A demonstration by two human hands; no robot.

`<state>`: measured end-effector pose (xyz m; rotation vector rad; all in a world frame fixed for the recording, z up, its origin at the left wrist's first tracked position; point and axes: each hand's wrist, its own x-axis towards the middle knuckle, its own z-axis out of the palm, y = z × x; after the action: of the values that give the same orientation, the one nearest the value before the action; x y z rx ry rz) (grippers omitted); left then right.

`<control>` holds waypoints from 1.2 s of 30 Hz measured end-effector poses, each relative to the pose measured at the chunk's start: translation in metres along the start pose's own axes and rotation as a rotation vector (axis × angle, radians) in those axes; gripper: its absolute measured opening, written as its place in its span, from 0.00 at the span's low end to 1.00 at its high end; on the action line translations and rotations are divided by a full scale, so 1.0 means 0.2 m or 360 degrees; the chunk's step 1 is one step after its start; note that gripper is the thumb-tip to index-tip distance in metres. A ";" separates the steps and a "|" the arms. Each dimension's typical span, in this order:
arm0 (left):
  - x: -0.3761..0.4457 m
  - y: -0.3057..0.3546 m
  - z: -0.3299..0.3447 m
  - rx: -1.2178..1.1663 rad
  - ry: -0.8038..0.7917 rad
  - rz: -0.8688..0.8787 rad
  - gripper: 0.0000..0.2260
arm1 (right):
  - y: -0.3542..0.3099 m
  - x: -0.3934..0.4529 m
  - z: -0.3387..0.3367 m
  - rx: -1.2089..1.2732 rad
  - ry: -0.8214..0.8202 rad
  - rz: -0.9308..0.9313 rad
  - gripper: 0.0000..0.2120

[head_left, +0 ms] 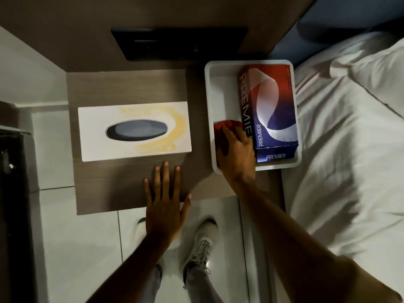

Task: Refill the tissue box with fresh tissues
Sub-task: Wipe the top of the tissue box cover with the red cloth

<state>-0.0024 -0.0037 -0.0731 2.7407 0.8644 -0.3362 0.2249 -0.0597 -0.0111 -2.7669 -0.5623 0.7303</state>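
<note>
A white tissue box (pixel 134 131) with a yellow swirl and a dark oval slot lies on the wooden bedside table (pixel 122 88); no tissue shows in the slot. To its right a white tray (pixel 220 92) holds a red, white and blue PREMIER tissue pack (pixel 271 106) and a red cloth (pixel 223 132). My right hand (pixel 237 153) rests on the red cloth inside the tray, fingers curled onto it, right beside the pack. In front of the tissue box my left hand (pixel 164 200) lies flat with fingers spread at the table's front edge, holding nothing.
A bed with white sheets and a pillow (pixel 354 127) fills the right side. A black panel (pixel 179 42) sits on the wall behind the table. White floor tiles and my shoes (pixel 201 243) are below. A dark object (pixel 11 171) stands at the left edge.
</note>
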 end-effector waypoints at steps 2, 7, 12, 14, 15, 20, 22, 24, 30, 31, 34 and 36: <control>0.00 0.00 -0.02 -0.0024 -0.0022 0.0008 0.35 | 0.00 -0.01 0.00 0.0054 0.0005 -0.0003 0.28; -0.03 0.01 -0.12 -0.0137 -0.0044 0.0062 0.34 | -0.02 -0.10 -0.09 0.0328 0.0162 0.0007 0.26; -0.06 -0.08 -0.30 -0.0196 0.0130 0.0266 0.32 | -0.14 -0.24 -0.17 0.0650 0.0319 -0.0084 0.27; -0.02 -0.18 -0.39 -0.0185 0.0229 0.0253 0.31 | -0.22 -0.26 -0.17 0.0665 0.0261 -0.0176 0.27; 0.02 -0.24 -0.43 -0.0171 0.0277 0.0207 0.30 | -0.27 -0.26 -0.15 0.0641 0.0226 -0.0216 0.27; 0.30 -0.60 -0.59 0.0003 0.0353 -0.0091 0.28 | -0.45 -0.21 0.00 0.0348 0.0093 -0.0284 0.26; 0.40 -0.72 -0.60 0.0066 0.0318 -0.0131 0.29 | -0.46 -0.21 0.06 0.0171 0.0156 -0.0257 0.25; 0.47 -0.83 -0.60 0.0097 0.0241 -0.0123 0.30 | -0.45 -0.21 0.09 0.0037 0.0297 -0.0307 0.24; 0.53 -0.99 -0.54 0.0093 0.0104 -0.0042 0.30 | -0.44 -0.17 0.20 0.0175 0.0199 -0.0539 0.29; 0.53 -0.99 -0.54 0.0102 0.0117 -0.0034 0.30 | -0.47 -0.16 0.23 0.0169 0.0220 -0.0486 0.29; 0.53 -0.98 -0.53 0.0096 0.0122 -0.0055 0.30 | -0.57 -0.14 0.28 0.0120 0.0336 -0.0301 0.30; 0.52 -0.98 -0.53 0.0077 0.0117 -0.0061 0.30 | -0.66 -0.11 0.30 0.0010 0.0393 -0.0223 0.30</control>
<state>-0.0185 0.2389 -0.0363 2.7999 0.9402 -0.2689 0.1362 0.0563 -0.0120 -2.7216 -0.6904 0.3530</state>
